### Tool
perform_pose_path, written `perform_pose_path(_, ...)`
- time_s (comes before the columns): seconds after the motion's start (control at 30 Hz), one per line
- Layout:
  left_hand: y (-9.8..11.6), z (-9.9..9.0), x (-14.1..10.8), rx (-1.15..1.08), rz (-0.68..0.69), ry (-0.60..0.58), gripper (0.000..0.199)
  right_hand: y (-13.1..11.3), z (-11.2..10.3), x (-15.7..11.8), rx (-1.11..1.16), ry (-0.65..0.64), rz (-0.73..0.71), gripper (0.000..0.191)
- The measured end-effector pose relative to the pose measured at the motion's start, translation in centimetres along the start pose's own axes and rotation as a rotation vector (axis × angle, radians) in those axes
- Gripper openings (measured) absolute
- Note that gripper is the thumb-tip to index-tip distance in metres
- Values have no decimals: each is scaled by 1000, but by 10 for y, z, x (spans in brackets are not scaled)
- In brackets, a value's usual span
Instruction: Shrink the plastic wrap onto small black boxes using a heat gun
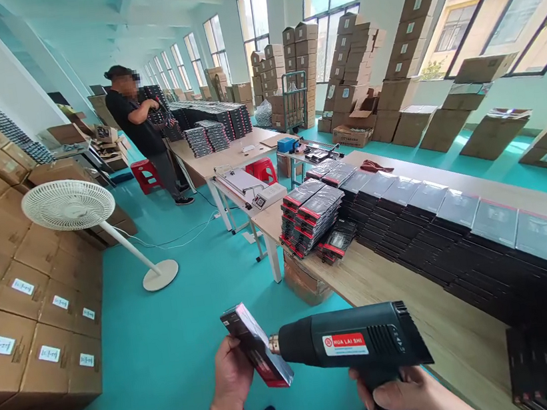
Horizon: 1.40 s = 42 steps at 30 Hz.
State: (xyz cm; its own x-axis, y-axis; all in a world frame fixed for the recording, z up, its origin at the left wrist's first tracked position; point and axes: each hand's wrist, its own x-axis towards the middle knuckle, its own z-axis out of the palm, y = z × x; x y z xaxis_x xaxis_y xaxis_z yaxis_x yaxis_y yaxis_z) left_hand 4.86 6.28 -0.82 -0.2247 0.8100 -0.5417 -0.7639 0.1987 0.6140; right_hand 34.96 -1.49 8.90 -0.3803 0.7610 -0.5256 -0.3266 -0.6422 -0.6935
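Observation:
My left hand (232, 368) grips a slim black and red box (257, 348) by its left side, holding it tilted above the floor. Shiny film shows along the box's edge. In my right hand (396, 394) is a dark heat gun (352, 342), its handle wrapped by my fingers. The gun's metal nozzle points left and is right at the box's face; whether they touch I cannot tell. Beside my hands, on the wooden table (410, 288), stand piled film-wrapped boxes (312, 210) and a long row of black boxes (440, 243).
Brown cartons (10, 313) are stacked along the left, with a white standing fan (69, 205) near them. Another person (137, 125) stands at a farther table holding black boxes. A small machine (267, 196) sits past the table's end. More cartons line the windows.

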Motion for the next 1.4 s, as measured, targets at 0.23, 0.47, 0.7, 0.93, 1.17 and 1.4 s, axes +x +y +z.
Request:
perform_pose_path(0.23,-7,-2,-9,135,-73,-48,9,-23,18,18,65,-92,-86,38)
perform_pose_path(0.47,-1,-8,-11,330,79,-174,26,-39,0,16,17,-94,-98,38)
perform_pose_path(0.7,15,-18,-2,1058,731,-226,22,-50,-28,8,-60,32,-49,37)
perform_pose_path(0.93,14,-16,-4,1250,795,-256,26,-54,-25,10,-114,-22,-47,37)
perform_pose_path(1.17,10,-19,2,1413,856,-247,29,-56,14,12,-309,-158,22,33)
perform_pose_path(1.4,12,-21,1,1613,962,-140,33,-61,42,15,-554,-110,20,22)
